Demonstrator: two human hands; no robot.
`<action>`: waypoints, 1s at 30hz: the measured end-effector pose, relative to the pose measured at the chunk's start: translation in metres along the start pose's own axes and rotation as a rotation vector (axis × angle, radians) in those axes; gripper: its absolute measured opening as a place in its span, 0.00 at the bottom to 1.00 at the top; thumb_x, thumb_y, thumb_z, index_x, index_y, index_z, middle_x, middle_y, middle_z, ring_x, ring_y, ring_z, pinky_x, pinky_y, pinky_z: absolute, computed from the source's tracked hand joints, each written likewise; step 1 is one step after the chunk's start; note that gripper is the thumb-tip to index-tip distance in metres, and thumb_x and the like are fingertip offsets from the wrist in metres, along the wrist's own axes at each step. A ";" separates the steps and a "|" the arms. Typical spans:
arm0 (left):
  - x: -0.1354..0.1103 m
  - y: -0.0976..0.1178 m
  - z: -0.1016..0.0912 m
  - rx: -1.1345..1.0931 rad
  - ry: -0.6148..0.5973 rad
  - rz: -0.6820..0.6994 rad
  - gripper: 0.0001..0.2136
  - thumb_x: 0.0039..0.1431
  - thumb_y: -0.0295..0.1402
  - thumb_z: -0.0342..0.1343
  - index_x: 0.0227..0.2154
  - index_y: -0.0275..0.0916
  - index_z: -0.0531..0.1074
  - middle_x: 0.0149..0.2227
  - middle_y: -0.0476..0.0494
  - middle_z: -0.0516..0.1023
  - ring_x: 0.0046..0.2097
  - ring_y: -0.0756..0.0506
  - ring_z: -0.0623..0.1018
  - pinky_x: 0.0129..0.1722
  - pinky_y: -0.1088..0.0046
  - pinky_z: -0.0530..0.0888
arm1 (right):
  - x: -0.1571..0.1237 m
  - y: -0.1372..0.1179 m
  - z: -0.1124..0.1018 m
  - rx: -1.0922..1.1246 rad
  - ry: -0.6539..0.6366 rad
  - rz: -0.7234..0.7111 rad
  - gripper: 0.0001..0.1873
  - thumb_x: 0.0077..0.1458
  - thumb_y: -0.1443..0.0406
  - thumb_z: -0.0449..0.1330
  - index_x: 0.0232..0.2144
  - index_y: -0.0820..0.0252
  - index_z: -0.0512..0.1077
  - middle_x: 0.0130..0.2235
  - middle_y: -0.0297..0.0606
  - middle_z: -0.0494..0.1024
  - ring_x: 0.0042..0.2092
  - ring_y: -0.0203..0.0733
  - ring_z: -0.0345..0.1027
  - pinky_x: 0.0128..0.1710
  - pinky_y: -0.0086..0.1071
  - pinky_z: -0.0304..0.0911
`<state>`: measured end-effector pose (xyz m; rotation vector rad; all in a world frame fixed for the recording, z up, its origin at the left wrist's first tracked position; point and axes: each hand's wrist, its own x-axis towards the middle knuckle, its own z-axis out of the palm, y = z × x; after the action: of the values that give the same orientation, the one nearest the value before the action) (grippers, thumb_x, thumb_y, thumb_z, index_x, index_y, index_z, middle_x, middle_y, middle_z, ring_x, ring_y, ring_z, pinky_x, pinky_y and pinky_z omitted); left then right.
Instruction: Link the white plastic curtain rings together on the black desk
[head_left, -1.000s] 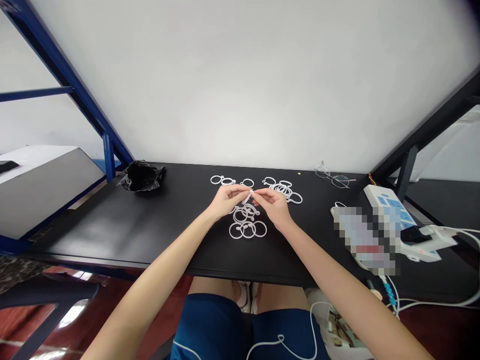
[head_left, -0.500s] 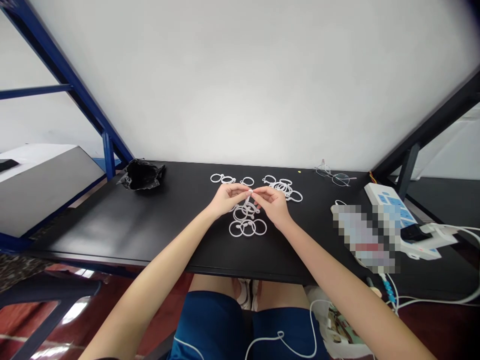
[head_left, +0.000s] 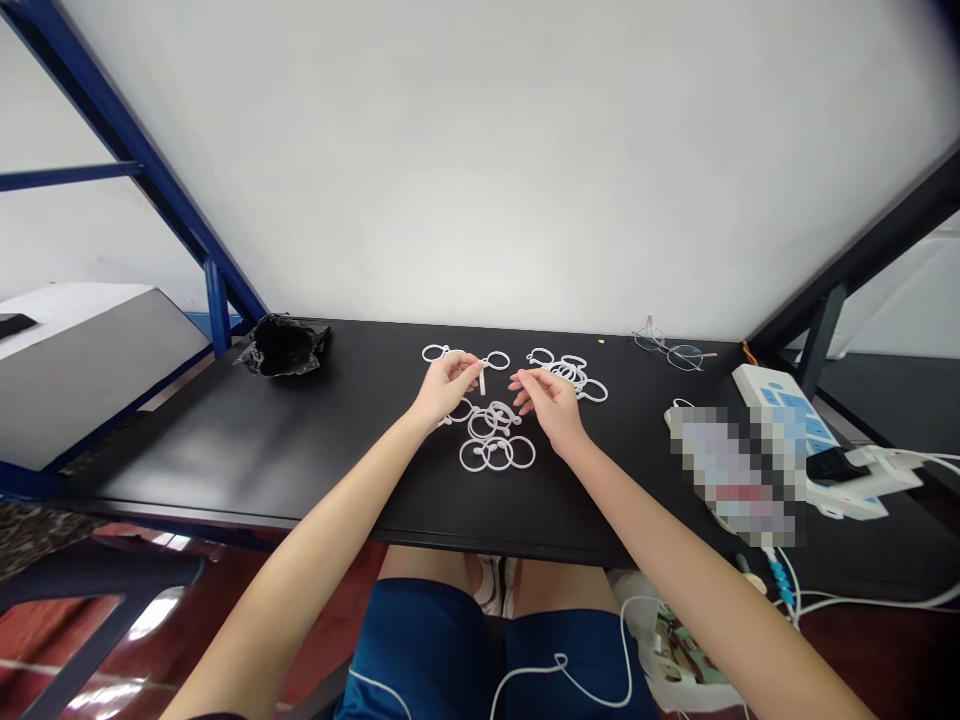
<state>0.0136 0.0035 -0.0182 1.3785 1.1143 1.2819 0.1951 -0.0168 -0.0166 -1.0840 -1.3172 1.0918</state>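
Head view: the left hand (head_left: 448,388) pinches a narrow white piece (head_left: 482,384) that hangs below its fingertips; the right hand (head_left: 552,405), apart from it, curls its fingers, contents impossible to tell. White rings (head_left: 502,446) lie nearby.

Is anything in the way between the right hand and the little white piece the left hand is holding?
Nothing visible. Between the right hand and the white piece in the left hand's fingertips there's just a gap. The nearby white rings lie on the table.
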 end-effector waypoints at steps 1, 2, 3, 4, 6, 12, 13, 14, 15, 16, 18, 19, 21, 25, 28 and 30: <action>0.001 -0.003 -0.002 0.039 0.025 0.013 0.17 0.50 0.47 0.62 0.31 0.36 0.73 0.29 0.47 0.74 0.30 0.51 0.73 0.33 0.73 0.73 | 0.001 0.001 0.000 -0.012 0.000 0.011 0.17 0.51 0.52 0.61 0.30 0.61 0.76 0.32 0.39 0.78 0.27 0.35 0.69 0.21 0.26 0.66; 0.003 -0.005 -0.003 0.092 0.047 0.040 0.16 0.51 0.46 0.61 0.32 0.36 0.73 0.30 0.45 0.75 0.31 0.50 0.74 0.33 0.73 0.73 | 0.001 0.003 0.000 -0.025 -0.006 0.023 0.16 0.51 0.52 0.61 0.31 0.60 0.75 0.33 0.40 0.78 0.28 0.36 0.69 0.21 0.26 0.66; 0.003 -0.007 -0.005 0.153 0.068 0.078 0.16 0.52 0.46 0.61 0.32 0.36 0.74 0.33 0.44 0.76 0.33 0.49 0.74 0.33 0.73 0.73 | 0.002 0.004 0.000 -0.038 -0.022 0.037 0.16 0.51 0.53 0.61 0.32 0.60 0.75 0.34 0.40 0.78 0.29 0.36 0.70 0.20 0.26 0.66; 0.004 -0.009 -0.006 0.214 0.086 0.122 0.15 0.53 0.45 0.60 0.33 0.37 0.75 0.36 0.43 0.76 0.36 0.48 0.75 0.33 0.73 0.73 | 0.003 0.006 0.000 -0.053 -0.045 0.049 0.15 0.52 0.54 0.61 0.33 0.60 0.74 0.36 0.41 0.79 0.31 0.37 0.71 0.20 0.26 0.66; 0.004 -0.011 -0.007 0.301 0.104 0.198 0.13 0.53 0.44 0.60 0.33 0.38 0.75 0.42 0.41 0.76 0.40 0.46 0.76 0.34 0.73 0.73 | 0.005 0.011 0.001 -0.092 -0.091 0.052 0.15 0.52 0.54 0.61 0.36 0.59 0.73 0.39 0.42 0.78 0.33 0.39 0.73 0.20 0.26 0.66; 0.004 -0.014 -0.007 0.275 0.067 0.179 0.12 0.55 0.41 0.58 0.34 0.37 0.74 0.38 0.41 0.79 0.41 0.45 0.78 0.39 0.70 0.74 | 0.017 0.025 -0.002 -0.246 -0.154 -0.015 0.18 0.55 0.54 0.59 0.44 0.57 0.72 0.31 0.37 0.77 0.31 0.40 0.73 0.22 0.28 0.68; 0.005 -0.014 -0.006 0.262 0.066 0.168 0.12 0.55 0.41 0.58 0.34 0.37 0.73 0.37 0.42 0.79 0.40 0.45 0.78 0.39 0.70 0.74 | 0.019 0.028 -0.003 -0.270 -0.170 -0.013 0.19 0.55 0.54 0.58 0.46 0.56 0.72 0.28 0.35 0.76 0.30 0.40 0.73 0.22 0.28 0.68; 0.005 -0.015 -0.006 0.252 0.065 0.159 0.12 0.55 0.41 0.58 0.34 0.37 0.73 0.36 0.42 0.79 0.38 0.45 0.78 0.39 0.70 0.73 | 0.021 0.030 -0.004 -0.292 -0.188 -0.007 0.19 0.56 0.54 0.58 0.47 0.55 0.71 0.25 0.33 0.75 0.28 0.39 0.72 0.22 0.28 0.67; 0.006 -0.016 -0.006 0.250 0.065 0.153 0.12 0.55 0.41 0.58 0.34 0.37 0.73 0.35 0.42 0.79 0.37 0.46 0.78 0.38 0.70 0.73 | 0.023 0.031 -0.005 -0.311 -0.204 0.001 0.20 0.56 0.55 0.58 0.49 0.55 0.71 0.24 0.32 0.74 0.26 0.38 0.71 0.21 0.29 0.67; 0.007 -0.017 -0.007 0.255 0.065 0.148 0.12 0.55 0.41 0.58 0.34 0.37 0.73 0.33 0.43 0.79 0.36 0.46 0.78 0.38 0.70 0.73 | 0.024 0.033 -0.005 -0.329 -0.217 0.008 0.20 0.56 0.56 0.58 0.49 0.55 0.71 0.24 0.31 0.73 0.24 0.37 0.69 0.20 0.29 0.66; 0.007 -0.017 -0.007 0.278 0.071 0.143 0.11 0.55 0.41 0.58 0.33 0.37 0.73 0.32 0.44 0.78 0.34 0.47 0.77 0.36 0.71 0.73 | 0.026 0.034 -0.005 -0.367 -0.225 0.006 0.19 0.55 0.58 0.58 0.48 0.56 0.71 0.23 0.30 0.72 0.20 0.35 0.66 0.20 0.29 0.64; 0.007 -0.018 -0.008 0.292 0.074 0.142 0.11 0.54 0.40 0.58 0.32 0.37 0.73 0.31 0.44 0.78 0.33 0.47 0.77 0.35 0.71 0.72 | 0.026 0.033 -0.004 -0.391 -0.220 -0.008 0.17 0.55 0.60 0.58 0.47 0.56 0.71 0.22 0.29 0.72 0.19 0.34 0.64 0.20 0.29 0.64; 0.007 -0.018 -0.009 0.321 0.077 0.138 0.09 0.53 0.39 0.58 0.32 0.37 0.73 0.30 0.46 0.78 0.32 0.48 0.76 0.34 0.72 0.71 | 0.027 0.032 -0.002 -0.454 -0.198 -0.060 0.15 0.55 0.62 0.55 0.45 0.58 0.72 0.23 0.30 0.73 0.19 0.33 0.64 0.24 0.30 0.65; 0.008 -0.021 -0.010 0.383 0.063 0.129 0.07 0.52 0.36 0.58 0.31 0.38 0.73 0.30 0.46 0.78 0.32 0.48 0.76 0.34 0.72 0.71 | 0.029 0.030 0.003 -0.597 -0.158 -0.194 0.14 0.55 0.67 0.52 0.43 0.60 0.73 0.41 0.41 0.77 0.25 0.34 0.67 0.33 0.34 0.67; 0.010 -0.023 -0.011 0.399 0.063 0.119 0.06 0.52 0.34 0.57 0.30 0.38 0.73 0.30 0.46 0.78 0.33 0.47 0.76 0.36 0.71 0.72 | 0.033 0.031 0.005 -0.657 -0.134 -0.246 0.14 0.55 0.67 0.54 0.43 0.60 0.73 0.56 0.46 0.69 0.26 0.32 0.67 0.39 0.38 0.67; 0.011 -0.023 -0.011 0.398 0.056 0.111 0.05 0.52 0.33 0.56 0.30 0.38 0.73 0.30 0.46 0.78 0.34 0.47 0.77 0.37 0.71 0.72 | 0.036 0.030 0.006 -0.711 -0.147 -0.243 0.16 0.56 0.66 0.54 0.47 0.59 0.71 0.60 0.48 0.65 0.27 0.34 0.68 0.42 0.40 0.67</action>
<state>0.0025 0.0184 -0.0392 1.7244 1.4030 1.2246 0.1882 0.0234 -0.0400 -1.3129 -1.9759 0.5256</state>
